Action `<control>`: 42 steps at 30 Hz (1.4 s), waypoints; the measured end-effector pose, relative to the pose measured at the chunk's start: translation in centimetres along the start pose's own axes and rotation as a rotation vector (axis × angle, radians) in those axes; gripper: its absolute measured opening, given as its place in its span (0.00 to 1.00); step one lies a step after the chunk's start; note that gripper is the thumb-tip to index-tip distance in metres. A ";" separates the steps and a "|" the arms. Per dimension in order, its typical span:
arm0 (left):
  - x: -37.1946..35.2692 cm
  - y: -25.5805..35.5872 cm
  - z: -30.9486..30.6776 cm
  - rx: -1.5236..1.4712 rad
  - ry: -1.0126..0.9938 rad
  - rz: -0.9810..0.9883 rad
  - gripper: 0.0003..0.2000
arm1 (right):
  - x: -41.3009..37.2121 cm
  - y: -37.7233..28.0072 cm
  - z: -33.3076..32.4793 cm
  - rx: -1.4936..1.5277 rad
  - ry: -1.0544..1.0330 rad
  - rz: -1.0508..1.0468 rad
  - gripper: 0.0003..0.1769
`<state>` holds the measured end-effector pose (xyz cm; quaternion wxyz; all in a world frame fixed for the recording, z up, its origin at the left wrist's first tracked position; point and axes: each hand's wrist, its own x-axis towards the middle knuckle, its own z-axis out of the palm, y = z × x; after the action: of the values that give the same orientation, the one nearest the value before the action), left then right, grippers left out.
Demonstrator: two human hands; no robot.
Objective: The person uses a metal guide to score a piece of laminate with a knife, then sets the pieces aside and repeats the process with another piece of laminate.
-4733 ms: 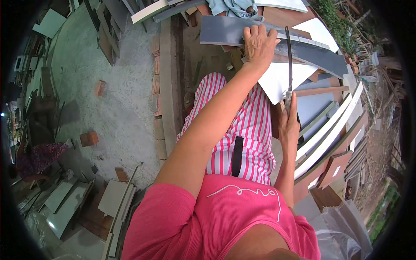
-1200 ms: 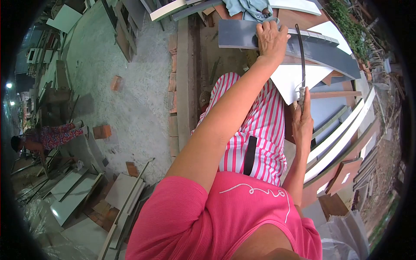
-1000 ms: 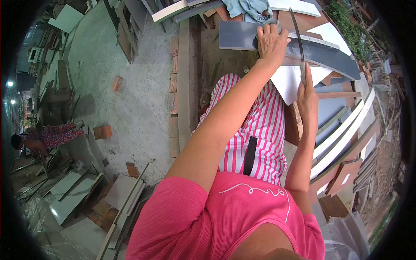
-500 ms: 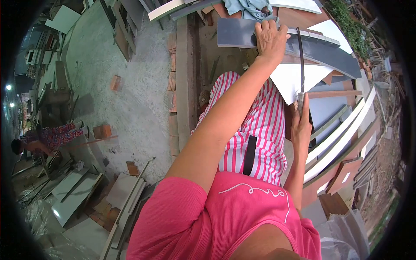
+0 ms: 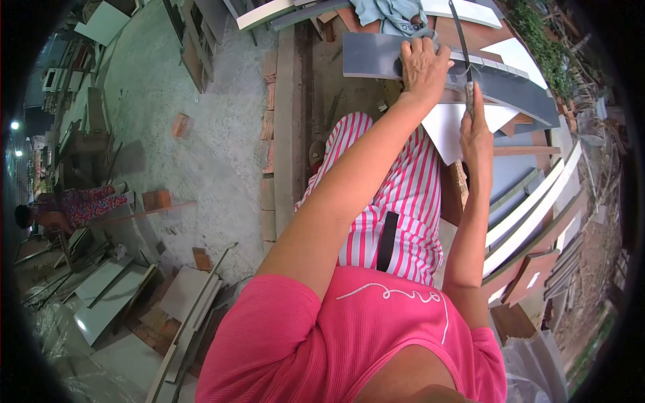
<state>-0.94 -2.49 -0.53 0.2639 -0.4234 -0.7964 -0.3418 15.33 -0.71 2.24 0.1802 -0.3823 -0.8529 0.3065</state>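
Note:
My left hand presses on a dark grey board, its fingers curled over the far edge. In my right hand is a long thin-bladed knife, held by its handle with the index finger stretched along it. The dark blade points away from me and crosses the board just right of my left hand. A pale strip marked off in short sections runs along the board's far edge. Beneath the board lies a white panel.
A light blue cloth lies beyond the board. Long white strips and brown boards are stacked at right. Bricks line a ledge on the left. Farther left, another person is near scattered panels.
My right hand has moved forward, pushing the knife farther across the board. My left hand stays on the board, which has shifted slightly in view.

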 end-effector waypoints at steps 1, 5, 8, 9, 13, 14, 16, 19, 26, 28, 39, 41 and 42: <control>0.1 -0.1 0.2 0.004 0.013 0.008 0.13 | -1.0 0.4 0.0 -0.012 0.062 -0.070 0.31; 0.0 -0.3 0.4 0.016 0.032 0.028 0.13 | -7.4 -0.5 -1.7 -0.076 -0.080 0.189 0.31; 0.0 -0.4 0.4 0.009 0.033 0.037 0.13 | -10.8 1.1 -1.2 -0.026 -0.085 0.312 0.32; -0.1 -0.4 0.4 0.005 0.029 0.040 0.13 | -11.4 1.4 -1.3 -0.029 -0.071 0.275 0.32; 0.1 -0.2 0.4 0.009 0.017 0.029 0.12 | -9.0 0.7 -1.7 -0.097 -0.067 0.189 0.32; 0.1 -0.3 0.3 0.009 0.008 0.024 0.12 | -7.6 0.0 -1.9 -0.065 -0.071 0.174 0.32; 0.0 -0.2 0.2 0.010 0.007 0.018 0.12 | -4.2 -0.2 -1.4 -0.044 -0.050 0.103 0.33; 0.1 -0.2 0.0 0.010 -0.001 -0.004 0.11 | -1.2 -1.0 -0.9 0.012 -0.027 0.044 0.33; 0.3 0.0 -0.3 -0.006 -0.024 -0.020 0.12 | -5.0 -0.5 -1.5 -0.057 -0.040 0.082 0.35; 0.5 -0.3 -0.3 -0.010 -0.015 -0.011 0.11 | -7.8 0.0 -1.7 -0.072 -0.066 0.155 0.35; 0.5 0.2 -0.1 0.064 -0.006 -0.019 0.11 | -5.7 0.2 -2.6 -0.044 -0.067 0.097 0.34; 0.2 0.4 -0.1 0.064 -0.014 -0.010 0.11 | -3.5 -0.3 -2.6 -0.028 -0.069 0.038 0.35; 0.2 0.3 0.0 0.051 -0.023 -0.009 0.11 | -2.6 -0.1 -2.1 -0.034 -0.053 0.033 0.35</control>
<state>-0.77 -2.27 -0.23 0.2640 -0.4167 -0.8099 -0.3175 18.12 -1.91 3.68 0.1462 -0.3910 -0.8561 0.3048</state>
